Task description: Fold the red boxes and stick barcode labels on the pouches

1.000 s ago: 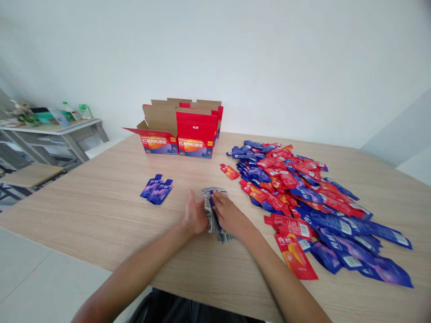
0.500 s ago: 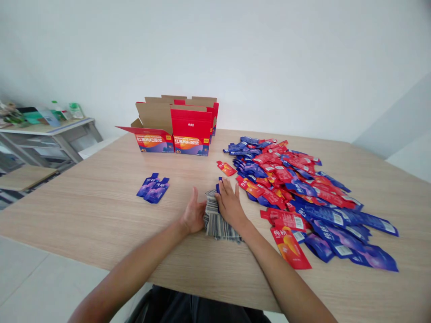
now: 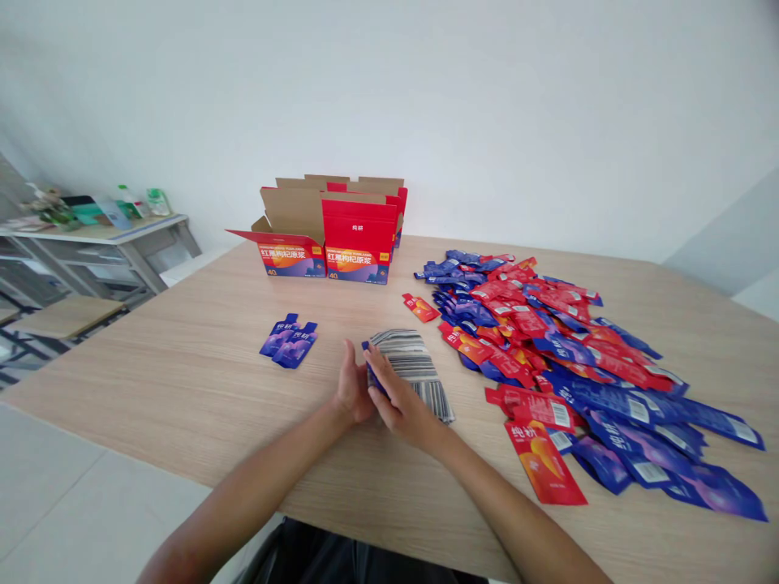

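A stack of sachets (image 3: pixel 414 369), seen edge-on as grey and white stripes, leans over to the right on the wooden table (image 3: pixel 182 381). My left hand (image 3: pixel 351 388) presses against its left side with curled fingers. My right hand (image 3: pixel 398 401) grips the stack's near left end, fingers wrapped round blue sachets. A big loose heap of red and blue sachets (image 3: pixel 560 349) spreads to the right. One red sachet (image 3: pixel 419 307) lies apart beyond the stack. Two blue sachets (image 3: pixel 289 341) lie to the left.
Open red cardboard boxes (image 3: pixel 332 235) stand at the table's far side. A grey shelf unit (image 3: pixel 91 243) with bottles and oddments stands by the left wall, a low bench (image 3: pixel 61 316) before it. A white wall runs behind.
The stack has tipped over to the right and fanned out. My right hand slid from on top of it to its near left end. My left hand stayed at its side.
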